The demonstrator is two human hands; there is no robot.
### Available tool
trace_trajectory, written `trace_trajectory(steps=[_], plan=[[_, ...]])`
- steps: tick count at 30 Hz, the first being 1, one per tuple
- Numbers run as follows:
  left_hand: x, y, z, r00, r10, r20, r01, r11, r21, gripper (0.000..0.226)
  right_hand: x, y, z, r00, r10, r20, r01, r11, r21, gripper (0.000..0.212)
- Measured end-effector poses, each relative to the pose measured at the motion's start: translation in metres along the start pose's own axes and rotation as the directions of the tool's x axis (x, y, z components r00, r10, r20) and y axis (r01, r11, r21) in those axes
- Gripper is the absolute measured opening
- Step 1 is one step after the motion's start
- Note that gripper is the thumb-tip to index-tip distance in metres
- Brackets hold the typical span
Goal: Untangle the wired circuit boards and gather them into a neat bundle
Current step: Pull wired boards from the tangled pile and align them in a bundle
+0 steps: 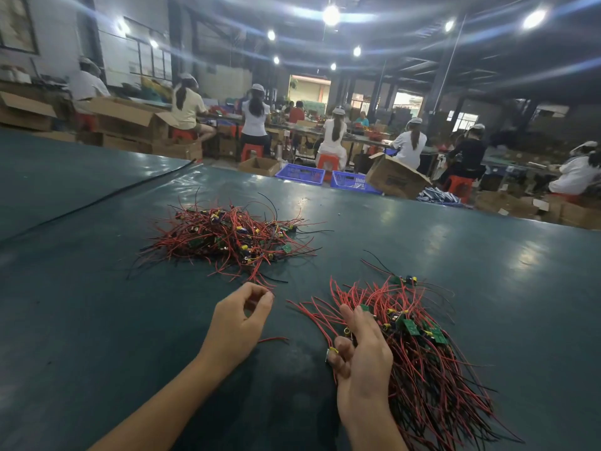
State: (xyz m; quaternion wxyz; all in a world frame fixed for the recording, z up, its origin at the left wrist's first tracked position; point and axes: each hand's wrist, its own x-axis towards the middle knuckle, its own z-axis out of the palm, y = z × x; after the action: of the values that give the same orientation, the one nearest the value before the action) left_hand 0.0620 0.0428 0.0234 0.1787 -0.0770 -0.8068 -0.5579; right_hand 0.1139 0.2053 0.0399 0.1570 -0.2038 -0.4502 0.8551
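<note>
Hands first: both of mine were low over the green table (97, 304), the left one lying farther left and slightly ahead of the right. Far to the left a black cable (97, 198) ran slantwise across the cloth. Next came the tangle (227, 236), a loose heap of red and black leads with small green boards and yellow parts mixed in, well ahead of me. My left hand (242, 320) sat just below that heap with thumb and forefinger curled into a ring at the tip of a trailing red lead; I could not tell whether they had actually caught it. One stray red wire (273, 339) lay on the cloth between my hands. My right hand (361, 353) rested edge-on at the left side of the bundle (429, 369), forefinger stretched forward, the lower fingers curled round a small board (330, 354) with a yellow part. That bundle spread to the right, boards grouped together, leads fanning toward me. Beyond the table's far edge stood blue crates (300, 174)
</note>
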Motion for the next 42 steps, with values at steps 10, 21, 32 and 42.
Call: trace_trajectory(steps=[10,21,32,42], plan=[[0.066,-0.028,0.008,0.954,0.02,0.3,-0.239,0.655,0.717,0.037,0.005,0.008,0.0,0.998,-0.068,0.01,0.068,0.993,-0.095,0.056],[0.089,-0.04,0.014,0.984,-0.058,0.171,-0.076,0.725,0.685,0.024,0.01,0.015,0.0,0.994,-0.103,0.045,0.109,0.981,-0.162,0.06],[0.095,-0.041,0.011,0.985,-0.155,0.073,0.08,0.795,0.602,0.028,0.008,0.02,0.003,0.993,-0.09,0.081,0.102,0.981,-0.165,0.058],[0.078,-0.034,0.02,0.983,-0.145,-0.112,0.166,0.962,0.215,0.028,0.007,0.019,0.006,0.99,-0.088,0.109,0.104,0.982,-0.16,0.041]])
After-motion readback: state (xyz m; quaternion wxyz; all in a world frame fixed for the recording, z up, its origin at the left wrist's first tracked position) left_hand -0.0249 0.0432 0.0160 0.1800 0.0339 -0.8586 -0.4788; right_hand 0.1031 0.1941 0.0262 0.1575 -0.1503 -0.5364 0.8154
